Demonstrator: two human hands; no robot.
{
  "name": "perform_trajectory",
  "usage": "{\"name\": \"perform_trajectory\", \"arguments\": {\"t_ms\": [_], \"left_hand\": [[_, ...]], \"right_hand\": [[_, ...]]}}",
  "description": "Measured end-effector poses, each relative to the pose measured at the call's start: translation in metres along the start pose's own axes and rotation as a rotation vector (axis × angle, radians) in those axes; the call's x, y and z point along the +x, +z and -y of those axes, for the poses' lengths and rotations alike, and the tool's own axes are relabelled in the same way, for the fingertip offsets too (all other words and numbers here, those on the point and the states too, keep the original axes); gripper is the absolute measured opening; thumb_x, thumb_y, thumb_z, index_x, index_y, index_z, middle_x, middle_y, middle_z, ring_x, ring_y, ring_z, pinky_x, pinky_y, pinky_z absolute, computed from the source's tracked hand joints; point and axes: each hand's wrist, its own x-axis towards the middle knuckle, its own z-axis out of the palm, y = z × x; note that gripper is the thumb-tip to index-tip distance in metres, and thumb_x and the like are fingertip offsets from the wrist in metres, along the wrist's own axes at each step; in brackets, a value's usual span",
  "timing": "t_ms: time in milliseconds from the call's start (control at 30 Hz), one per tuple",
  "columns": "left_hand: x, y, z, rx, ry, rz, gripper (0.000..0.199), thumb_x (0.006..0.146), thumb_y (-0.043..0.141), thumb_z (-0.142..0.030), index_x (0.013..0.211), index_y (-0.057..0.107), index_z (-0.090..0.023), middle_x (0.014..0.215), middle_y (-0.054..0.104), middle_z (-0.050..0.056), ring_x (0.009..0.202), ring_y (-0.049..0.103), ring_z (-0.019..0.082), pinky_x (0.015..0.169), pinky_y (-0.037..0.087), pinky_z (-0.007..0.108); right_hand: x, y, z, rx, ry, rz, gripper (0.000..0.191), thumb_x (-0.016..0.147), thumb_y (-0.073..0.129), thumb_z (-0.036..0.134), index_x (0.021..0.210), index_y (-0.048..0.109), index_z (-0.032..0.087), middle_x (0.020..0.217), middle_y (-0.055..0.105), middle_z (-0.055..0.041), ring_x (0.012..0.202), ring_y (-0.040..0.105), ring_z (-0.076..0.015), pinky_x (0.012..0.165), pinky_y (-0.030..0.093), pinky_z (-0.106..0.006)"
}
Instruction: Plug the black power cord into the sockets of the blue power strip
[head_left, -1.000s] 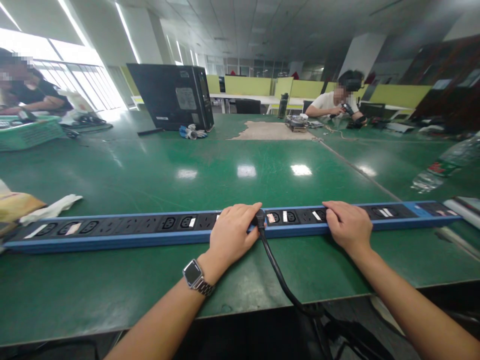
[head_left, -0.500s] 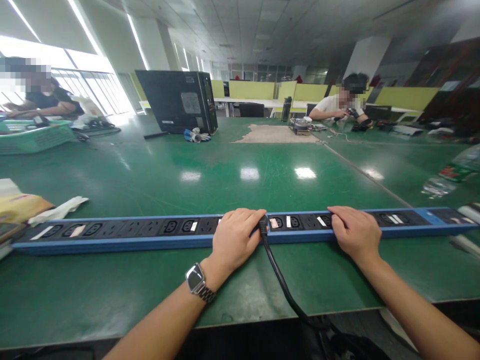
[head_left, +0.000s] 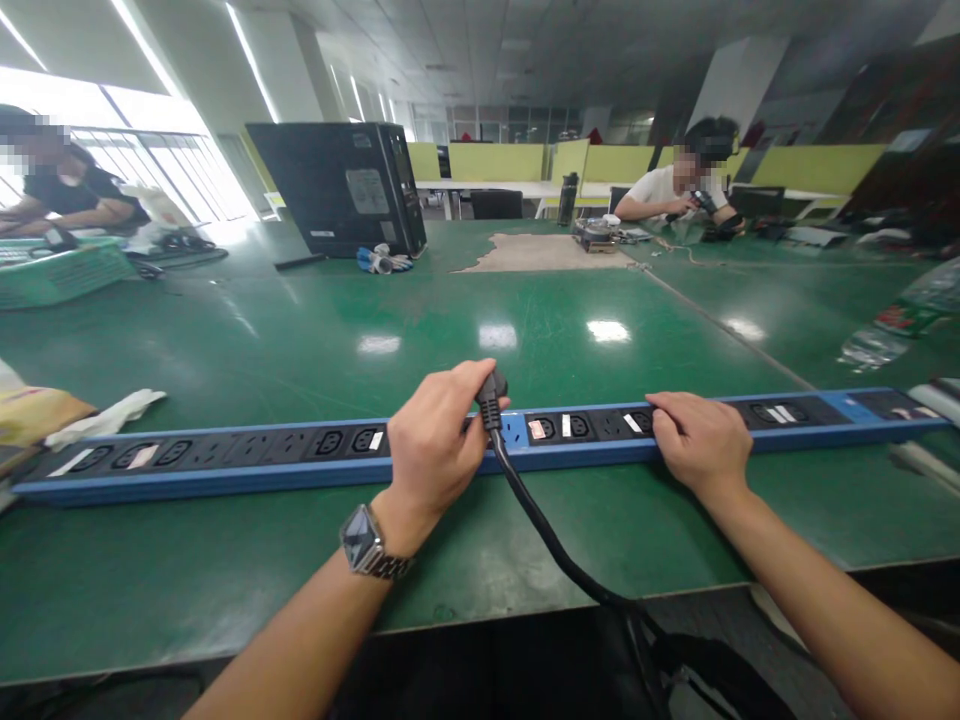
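A long blue power strip [head_left: 225, 475] with black sockets, some bearing white labels, lies across the green table. Above its middle, my left hand [head_left: 439, 430] pinches a black plug [head_left: 491, 393], raised off the strip beside a blue socket section [head_left: 514, 430]. From the plug a thick black cable [head_left: 547, 535] runs down over the table's front edge. My right hand [head_left: 701, 440] rests with curled fingers around the strip, right of the middle, covering some sockets.
Behind the strip is the green table [head_left: 337, 370]. A black computer case [head_left: 337, 190] and gloves [head_left: 384, 260] stand farther back. A plastic bottle [head_left: 900, 320] lies right; a green basket [head_left: 67, 275] is at left. Two people sit across the table.
My left hand has lifted the plug up and to the left, off the strip, uncovering the blue socket section. My right hand stays on the strip. The view has shifted slightly.
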Motion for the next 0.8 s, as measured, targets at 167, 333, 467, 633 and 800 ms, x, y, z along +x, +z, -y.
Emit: {"name": "perform_trajectory", "arguments": {"t_ms": [167, 333, 467, 633, 800], "left_hand": [[-0.006, -0.032, 0.023, 0.144, -0.137, -0.001, 0.035, 0.09, 0.057, -0.036, 0.122, 0.058, -0.02, 0.111, 0.07, 0.007, 0.099, 0.066, 0.022, 0.089, 0.051, 0.035], [-0.045, -0.053, 0.051, 0.157, -0.275, 0.164, 0.036, 0.09, 0.054, -0.042, 0.12, 0.06, -0.022, 0.107, 0.071, 0.006, 0.094, 0.067, 0.023, 0.086, 0.052, 0.036], [-0.05, -0.06, 0.06, 0.12, -0.404, 0.159, 0.04, 0.089, 0.054, -0.047, 0.12, 0.06, -0.022, 0.107, 0.072, 0.006, 0.092, 0.068, 0.022, 0.085, 0.052, 0.034], [-0.045, -0.068, 0.074, 0.009, -0.45, 0.285, 0.048, 0.088, 0.05, -0.055, 0.118, 0.062, -0.019, 0.1, 0.073, 0.007, 0.086, 0.069, 0.021, 0.079, 0.054, 0.03], [-0.044, -0.068, 0.079, -0.042, -0.351, 0.382, 0.046, 0.09, 0.05, -0.052, 0.123, 0.06, -0.021, 0.113, 0.071, 0.008, 0.097, 0.068, 0.023, 0.088, 0.052, 0.034]], "right_hand": [[0.0, 0.0, 0.0, 0.0, 0.005, 0.002, 0.028, 0.086, 0.049, 0.027, 0.092, 0.074, 0.018, 0.098, 0.074, -0.0038, 0.092, 0.068, -0.0195, 0.084, 0.044, -0.032], [0.0, 0.001, 0.0, 0.01, 0.018, 0.008, 0.028, 0.086, 0.049, 0.028, 0.092, 0.074, 0.019, 0.098, 0.074, -0.004, 0.093, 0.068, -0.0196, 0.085, 0.044, -0.033], [0.0, 0.0, 0.0, 0.007, 0.019, 0.009, 0.028, 0.086, 0.049, 0.028, 0.092, 0.074, 0.019, 0.098, 0.075, -0.0037, 0.094, 0.068, -0.0196, 0.084, 0.044, -0.033], [0.0, 0.0, 0.001, 0.001, 0.004, -0.008, 0.028, 0.086, 0.049, 0.027, 0.092, 0.075, 0.018, 0.097, 0.075, -0.0038, 0.092, 0.069, -0.0196, 0.083, 0.045, -0.032], [0.0, 0.0, 0.001, -0.013, 0.003, -0.008, 0.028, 0.086, 0.048, 0.027, 0.092, 0.074, 0.018, 0.097, 0.074, -0.0039, 0.092, 0.069, -0.02, 0.082, 0.045, -0.033]]}}
